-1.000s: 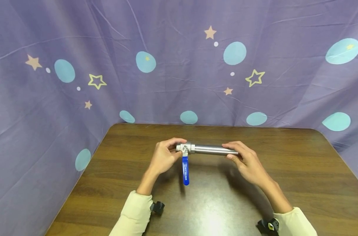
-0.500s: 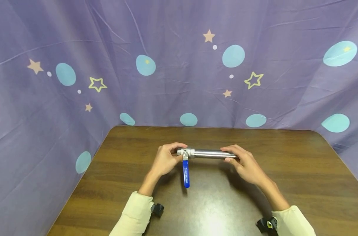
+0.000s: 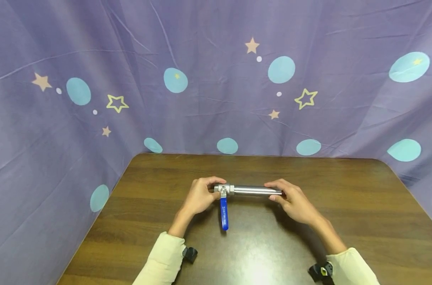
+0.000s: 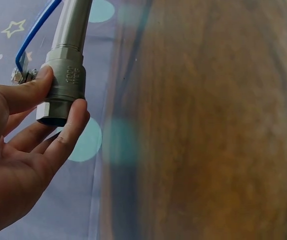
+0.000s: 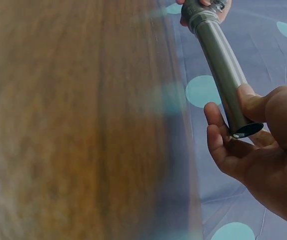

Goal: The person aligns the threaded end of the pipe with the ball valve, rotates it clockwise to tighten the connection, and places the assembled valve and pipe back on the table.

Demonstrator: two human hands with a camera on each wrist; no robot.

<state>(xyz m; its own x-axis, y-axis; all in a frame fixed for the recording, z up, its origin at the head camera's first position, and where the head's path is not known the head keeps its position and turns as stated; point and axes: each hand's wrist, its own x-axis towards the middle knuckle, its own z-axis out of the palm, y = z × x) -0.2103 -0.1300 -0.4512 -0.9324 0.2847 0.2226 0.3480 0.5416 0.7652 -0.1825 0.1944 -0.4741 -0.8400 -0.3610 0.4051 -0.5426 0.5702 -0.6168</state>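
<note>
A steel ball valve [image 3: 223,189] with a blue lever handle [image 3: 224,214] is joined to a straight metal pipe [image 3: 253,190]. Together they lie level across the view, low over the table. My left hand [image 3: 199,195] grips the valve body at its left end, thumb on the near side and fingers on the far side. At the pipe's right end, my right hand [image 3: 295,202] holds it between thumb and fingers. The lever points toward me, square to the pipe. In the right wrist view the open end of the pipe [image 5: 247,131] shows between thumb and fingers.
The brown wooden table [image 3: 159,170] reflects a bright light near its front. A purple curtain [image 3: 201,47] with stars and blue ovals hangs behind it and at the left. Black wrist cameras sit at both pale sleeves [image 3: 162,257].
Both hands, with the valve and pipe, sit slightly lower in the head view, while the whole scene has also shifted down a little. Both grips stay the same.
</note>
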